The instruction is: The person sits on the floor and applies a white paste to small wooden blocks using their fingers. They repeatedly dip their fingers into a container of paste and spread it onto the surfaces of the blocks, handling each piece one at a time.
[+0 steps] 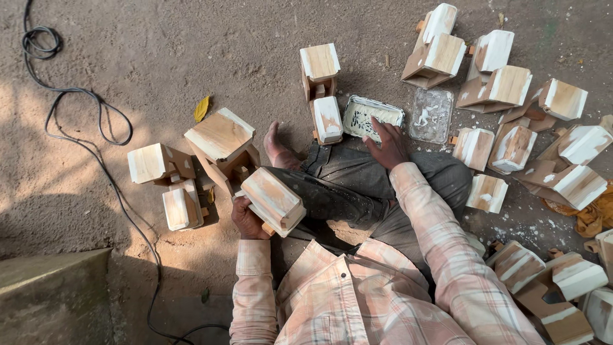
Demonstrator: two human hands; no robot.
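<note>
Nearest the camera, the person sits cross-legged on the dirt floor in a pale plaid shirt. The left hand is curled around the underside of a carved wooden block, fingers wrapped on it and holding it tilted over the left knee; its broad face carries white streaks of filler. The right hand stretches forward over the lap, fingers loosely spread and pointed down, with the tips at the near edge of a shallow tray of white paste; whether any paste sits on the fingertips cannot be told.

Just beside the held block, toward the left side of the floor, stand three blocks that look mostly bare wood with only faint white, so by my reading these are still waiting. Beyond the tray, a clear empty-looking plastic dish lies next to it, and two more blocks stand upright by the bare foot.

Farther right and toward the far right corner of the floor, a large heap of blocks shows heavy white smears on faces and edges; these seem already coated. White crumbs speckle the ground there. A black cable loops across the far left.

Judging by the piles, most pieces appear done, with one in hand and a few left
</note>
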